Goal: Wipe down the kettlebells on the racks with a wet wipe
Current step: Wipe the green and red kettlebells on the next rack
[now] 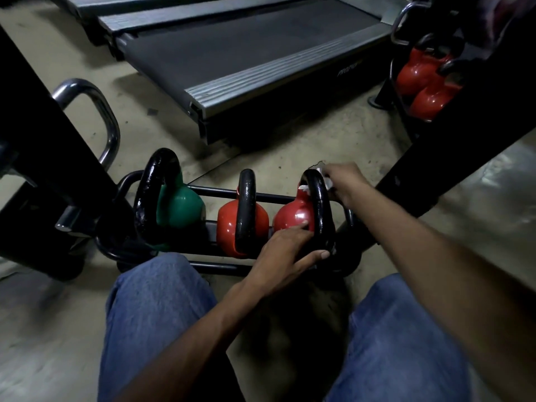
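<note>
While the left grip (285, 250) clasps the handle (319, 210) of the rightmost red kettlebell (293, 213) at its near foot, on the low rack (220, 195), the right grip (345, 184) pinches the wet wipe (322, 176) at the handle's top, just beyond.

1. At centre, the left hand (285, 250) grips the handle of the right red kettlebell (293, 213).
2. The right hand (345, 184) holds a white wipe (324, 177) against the handle's top.
3. A green kettlebell (179, 207) stands left of centre.
</note>
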The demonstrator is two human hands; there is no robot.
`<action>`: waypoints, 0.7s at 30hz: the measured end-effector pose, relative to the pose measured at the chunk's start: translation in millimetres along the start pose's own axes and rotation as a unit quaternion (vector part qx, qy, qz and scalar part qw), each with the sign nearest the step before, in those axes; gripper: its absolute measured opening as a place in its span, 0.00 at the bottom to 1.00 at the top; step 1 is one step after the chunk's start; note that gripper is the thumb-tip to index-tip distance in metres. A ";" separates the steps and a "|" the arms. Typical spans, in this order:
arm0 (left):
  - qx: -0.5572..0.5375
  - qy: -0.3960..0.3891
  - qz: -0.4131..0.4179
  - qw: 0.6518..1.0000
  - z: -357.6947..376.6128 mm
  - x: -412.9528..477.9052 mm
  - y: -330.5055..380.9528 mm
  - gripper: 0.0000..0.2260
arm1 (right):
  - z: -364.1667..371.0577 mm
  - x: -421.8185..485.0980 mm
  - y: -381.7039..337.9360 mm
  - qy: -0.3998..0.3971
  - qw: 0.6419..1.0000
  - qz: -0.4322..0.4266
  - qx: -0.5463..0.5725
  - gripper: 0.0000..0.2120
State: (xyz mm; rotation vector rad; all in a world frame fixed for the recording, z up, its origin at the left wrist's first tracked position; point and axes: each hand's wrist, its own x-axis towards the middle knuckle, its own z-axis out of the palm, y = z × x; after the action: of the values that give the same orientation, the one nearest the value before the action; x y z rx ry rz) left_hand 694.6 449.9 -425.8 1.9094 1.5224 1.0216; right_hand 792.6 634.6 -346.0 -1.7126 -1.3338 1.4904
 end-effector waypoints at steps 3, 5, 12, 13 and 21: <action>-0.004 0.002 -0.003 1.000 2.8 1.4 -3.3 0.17 | 4.8 -15.6 20.7 -0.055 0.968 0.116 0.217 0.11; 0.005 0.002 -0.011 1.000 5.8 2.3 -7.8 0.19 | 7.0 -24.9 21.0 -0.074 0.938 0.148 0.305 0.13; 0.014 0.025 -0.017 0.999 9.9 -1.0 -9.2 0.23 | 2.9 -31.9 15.5 -0.059 0.923 0.139 0.353 0.09; 0.016 0.023 -0.018 0.999 9.9 -0.8 -9.6 0.24 | 3.6 -31.3 12.9 -0.039 0.940 0.119 0.318 0.07; 0.005 0.012 -0.029 0.999 11.3 -2.6 -18.3 0.29 | 23.2 -12.1 -27.3 0.007 0.799 -0.313 -0.514 0.03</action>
State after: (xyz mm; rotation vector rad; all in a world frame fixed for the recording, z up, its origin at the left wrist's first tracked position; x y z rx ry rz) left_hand 692.4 453.0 -447.1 1.8551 1.5908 1.0162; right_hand 762.5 629.4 -323.6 -1.4672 -2.6399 0.3109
